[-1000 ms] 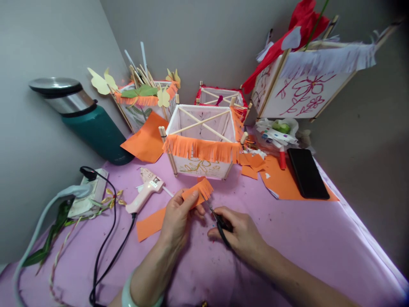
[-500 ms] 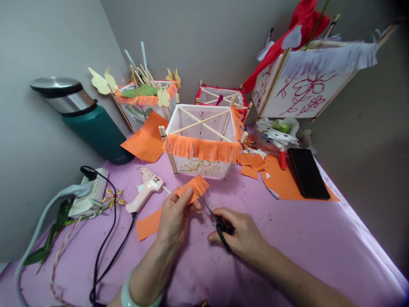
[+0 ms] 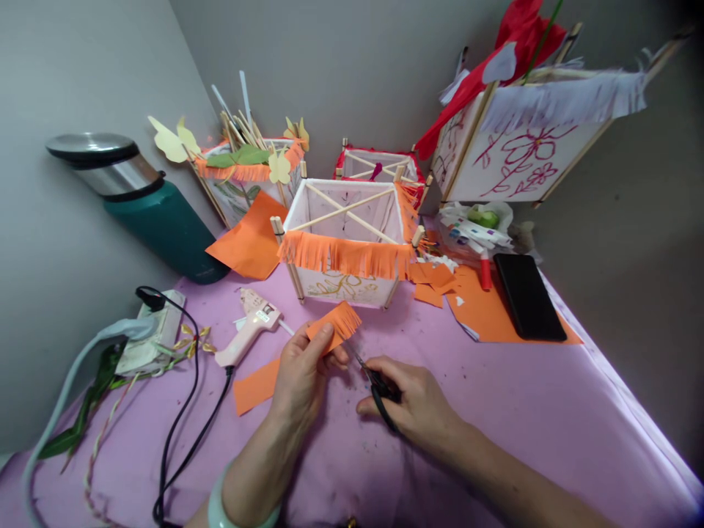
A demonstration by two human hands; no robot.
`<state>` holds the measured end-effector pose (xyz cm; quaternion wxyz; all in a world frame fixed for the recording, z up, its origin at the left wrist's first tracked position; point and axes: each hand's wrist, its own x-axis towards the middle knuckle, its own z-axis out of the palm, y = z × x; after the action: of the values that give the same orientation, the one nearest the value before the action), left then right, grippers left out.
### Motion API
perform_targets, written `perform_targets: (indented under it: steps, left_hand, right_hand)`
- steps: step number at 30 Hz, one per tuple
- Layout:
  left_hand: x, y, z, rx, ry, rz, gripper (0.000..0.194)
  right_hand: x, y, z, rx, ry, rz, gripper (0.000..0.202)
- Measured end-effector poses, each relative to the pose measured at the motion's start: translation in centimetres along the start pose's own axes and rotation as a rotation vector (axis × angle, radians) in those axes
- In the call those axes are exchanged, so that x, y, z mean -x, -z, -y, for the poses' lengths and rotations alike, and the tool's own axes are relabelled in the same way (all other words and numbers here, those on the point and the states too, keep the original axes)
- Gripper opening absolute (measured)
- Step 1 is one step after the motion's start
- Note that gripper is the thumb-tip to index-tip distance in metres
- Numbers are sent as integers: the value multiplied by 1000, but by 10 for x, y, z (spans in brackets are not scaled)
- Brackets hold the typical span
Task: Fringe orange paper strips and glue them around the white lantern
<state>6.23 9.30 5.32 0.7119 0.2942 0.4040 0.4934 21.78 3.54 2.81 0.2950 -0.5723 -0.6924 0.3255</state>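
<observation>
Between the thumb and fingers of my left hand [image 3: 302, 367] is an orange paper strip [image 3: 335, 323], its far right end cut into a fringe. My right hand [image 3: 418, 396] is closed around black-handled scissors [image 3: 379, 389], whose blades point up and left to the strip's lower edge. Just beyond my hands stands a box-shaped lantern frame [image 3: 344, 220] of wooden sticks and white sheets, with orange fringe along its front and right top edges. Another orange strip [image 3: 256, 386] lies flat by my left wrist, partly hidden by it.
Left of my hands lie a pink glue gun [image 3: 250, 330], its black cable and a power strip [image 3: 151, 341]. A teal bottle [image 3: 170, 231] leans at back left. Decorated lanterns [image 3: 520, 158] stand behind. Orange scraps [image 3: 429, 295] and a black phone [image 3: 529, 297] lie to the right.
The orange strip and my left hand have shifted very slightly to the right. The scissors stay at the strip's lower edge, and the whole view has drifted a little.
</observation>
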Motion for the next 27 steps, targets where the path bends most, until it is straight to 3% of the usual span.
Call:
perform_targets:
  steps: [27]
  left_hand:
    - [1, 0, 0, -19, 2, -25, 18]
  right_hand:
    - [0, -2, -2, 23, 32, -19, 24]
